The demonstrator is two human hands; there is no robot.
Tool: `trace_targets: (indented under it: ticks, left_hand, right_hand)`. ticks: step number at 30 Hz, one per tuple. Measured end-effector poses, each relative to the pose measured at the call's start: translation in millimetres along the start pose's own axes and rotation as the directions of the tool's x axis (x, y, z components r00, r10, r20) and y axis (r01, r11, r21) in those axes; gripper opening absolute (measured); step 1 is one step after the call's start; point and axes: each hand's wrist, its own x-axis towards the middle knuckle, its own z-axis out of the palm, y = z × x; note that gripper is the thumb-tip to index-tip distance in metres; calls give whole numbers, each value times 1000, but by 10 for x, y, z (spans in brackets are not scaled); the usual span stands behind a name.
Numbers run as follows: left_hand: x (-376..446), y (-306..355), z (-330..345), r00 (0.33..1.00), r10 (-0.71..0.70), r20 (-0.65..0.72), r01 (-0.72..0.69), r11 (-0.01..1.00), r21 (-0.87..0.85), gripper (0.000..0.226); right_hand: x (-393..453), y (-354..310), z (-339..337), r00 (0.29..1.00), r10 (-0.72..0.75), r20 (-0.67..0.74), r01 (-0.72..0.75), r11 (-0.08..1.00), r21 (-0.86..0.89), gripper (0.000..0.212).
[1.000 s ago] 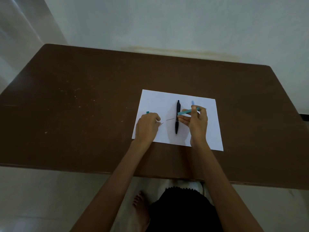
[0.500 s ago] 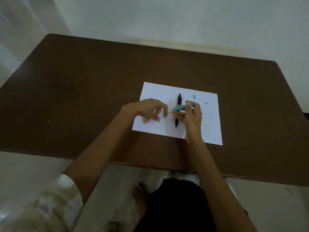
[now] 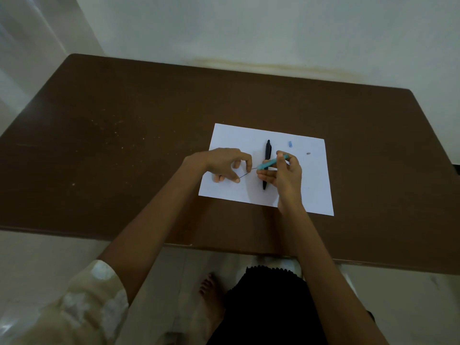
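A white sheet of paper lies on the brown table. My right hand grips a teal pen barrel just above the sheet. A thin dark refill sticks out of the barrel's left end, and my left hand pinches its free end between thumb and forefinger. A black pen lies on the paper pointing away from me, partly under my right hand.
A small light-blue pen part and a tiny grey piece lie on the paper's far right. The table's near edge runs just below the sheet. My bare foot shows on the floor beneath.
My left hand moved from the sheet's left part toward the teal barrel and took hold of the thin refill. The right hand kept the barrel in about the same place.
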Motion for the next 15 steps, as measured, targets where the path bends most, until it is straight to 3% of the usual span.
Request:
trace_targets:
  ticks: [15]
  left_hand:
    - [-4, -42, -4, 1000, 10, -22, -10, 1000, 8, 27]
  right_hand:
    - [25, 9, -9, 1000, 18, 7, -18, 999, -52, 25]
